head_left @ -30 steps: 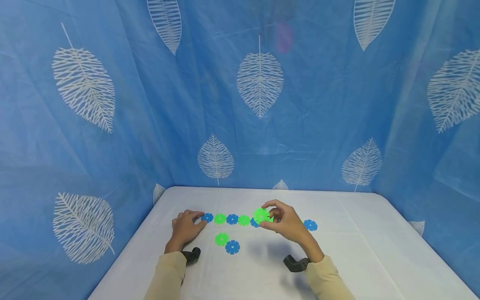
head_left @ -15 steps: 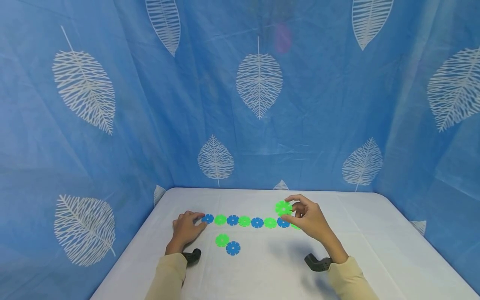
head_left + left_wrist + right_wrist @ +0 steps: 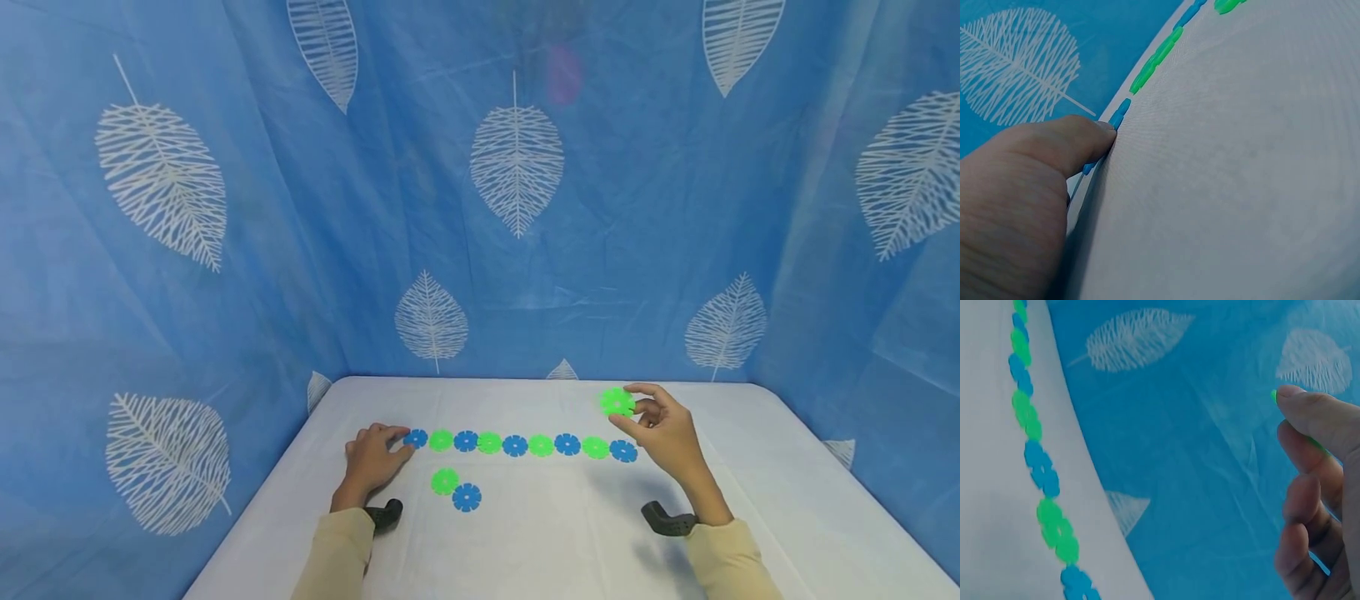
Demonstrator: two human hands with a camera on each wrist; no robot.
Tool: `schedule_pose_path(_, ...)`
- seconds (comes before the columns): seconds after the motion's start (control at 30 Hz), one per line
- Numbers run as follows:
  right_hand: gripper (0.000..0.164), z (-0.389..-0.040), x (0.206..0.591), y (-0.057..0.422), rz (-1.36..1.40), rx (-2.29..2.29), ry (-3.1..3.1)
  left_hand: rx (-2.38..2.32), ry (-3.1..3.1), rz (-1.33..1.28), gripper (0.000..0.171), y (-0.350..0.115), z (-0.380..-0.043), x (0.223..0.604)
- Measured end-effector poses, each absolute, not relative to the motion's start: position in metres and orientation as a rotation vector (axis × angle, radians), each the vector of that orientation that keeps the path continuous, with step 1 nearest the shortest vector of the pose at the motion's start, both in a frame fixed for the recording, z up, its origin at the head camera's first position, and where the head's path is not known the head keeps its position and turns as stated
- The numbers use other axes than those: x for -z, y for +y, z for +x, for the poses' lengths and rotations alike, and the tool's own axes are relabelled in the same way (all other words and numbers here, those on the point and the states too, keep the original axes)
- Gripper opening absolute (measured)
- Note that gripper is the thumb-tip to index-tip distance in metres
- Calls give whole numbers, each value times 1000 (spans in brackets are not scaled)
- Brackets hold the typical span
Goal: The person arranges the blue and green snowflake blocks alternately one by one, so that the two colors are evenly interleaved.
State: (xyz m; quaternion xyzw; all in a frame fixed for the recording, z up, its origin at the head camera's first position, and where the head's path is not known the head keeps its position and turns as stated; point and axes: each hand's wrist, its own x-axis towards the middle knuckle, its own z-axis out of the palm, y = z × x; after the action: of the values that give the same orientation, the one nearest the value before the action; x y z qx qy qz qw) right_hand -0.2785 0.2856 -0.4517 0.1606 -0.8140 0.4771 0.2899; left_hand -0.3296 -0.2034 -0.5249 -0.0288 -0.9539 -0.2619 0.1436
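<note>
A row of alternating blue and green notched plastic discs, like interlocking building discs, crosses the table. My left hand has thumb and index finger at the edges of the blue disc at the row's left end; in the left wrist view, the thumb covers part of it. Raised over the right end, my right hand pinches a green disc between thumb and fingers. Below it lies the row's last blue disc. From the right wrist, only slivers of the held disc show past the thumb.
A loose green disc and a loose blue disc lie edge to edge in front of the row. White cloth covers the table. Behind hangs a blue curtain printed with white leaves.
My right hand has moved to the right along the row, carrying the green disc, and uncovered the discs at the right end. My left hand has stayed at the left-end blue disc.
</note>
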Motion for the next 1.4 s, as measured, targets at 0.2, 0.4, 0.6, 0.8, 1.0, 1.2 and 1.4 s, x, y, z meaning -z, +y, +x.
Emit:
schedule_pose_path(0.2,54,-282,470,309,232,-1305,-2213,759,-2761,-91,36,-202,-326,524)
schedule_pose_path(0.4,58,-287,478,321,124,-1393,-2254,744,-2762,-97,37,-203,-328,523)
schedule_pose_path(0.6,64,-289,486,330,-8,-1407,-2347,754,-2766,-94,37,-203,-327,521)
schedule_pose_path(0.8,65,-290,498,338,-92,-1305,-2456,760,-2758,-88,37,-202,-325,520)
schedule_pose_path(1.0,62,-291,511,345,-129,-1321,-2580,761,-2752,-89,37,-202,-327,521)
schedule_pose_path(1.2,62,-290,519,348,-127,-1307,-2660,780,-2759,-92,37,-203,-328,521)
schedule_pose_path(1.4,63,-291,521,348,-97,-1110,-2737,786,-2760,-91,37,-203,-327,520)
